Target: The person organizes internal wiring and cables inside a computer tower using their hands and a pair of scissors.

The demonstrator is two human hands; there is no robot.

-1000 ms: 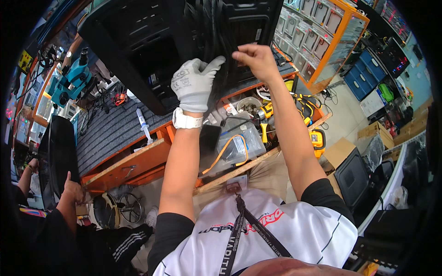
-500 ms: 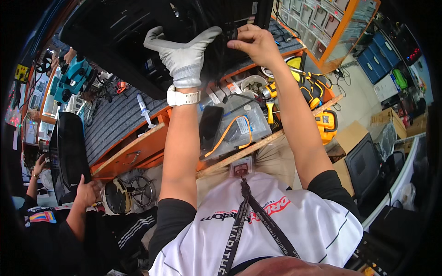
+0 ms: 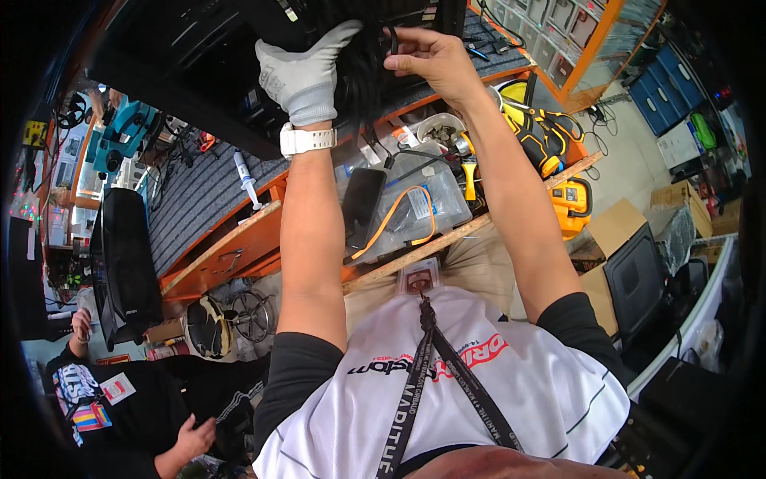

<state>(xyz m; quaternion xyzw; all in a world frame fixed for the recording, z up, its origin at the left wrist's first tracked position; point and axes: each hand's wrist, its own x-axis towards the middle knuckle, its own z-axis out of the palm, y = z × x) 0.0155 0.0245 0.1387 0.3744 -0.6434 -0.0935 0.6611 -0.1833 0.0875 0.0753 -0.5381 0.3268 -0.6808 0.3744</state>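
At the far side, a black computer case (image 3: pixel 179 84) with its dark inside showing lies on the bench. My left hand (image 3: pixel 302 76), in a pale knitted glove, is at the case with its thumb spread out to the right; its fingertips are partly hidden. Beside that thumb hangs a bundle of black cables (image 3: pixel 365 84). My bare right hand (image 3: pixel 440 65) pinches a black cable (image 3: pixel 392 40) between thumb and fingers, just right of the bundle.
Below my hands, an open drawer holds a dark phone (image 3: pixel 364 195), a clear plastic box (image 3: pixel 447 203), an orange cable (image 3: pixel 391 223) and yellow-black tools (image 3: pixel 535 136). A syringe (image 3: pixel 246 177) lies on the ribbed bench mat (image 3: pixel 187 209). A co-worker's hand (image 3: pixel 195 437) shows at lower left.
Both my hands have moved slightly up and left over the case, the right still pinching the cable. The co-worker at left has moved away from the black chair-like object, one hand now lower.
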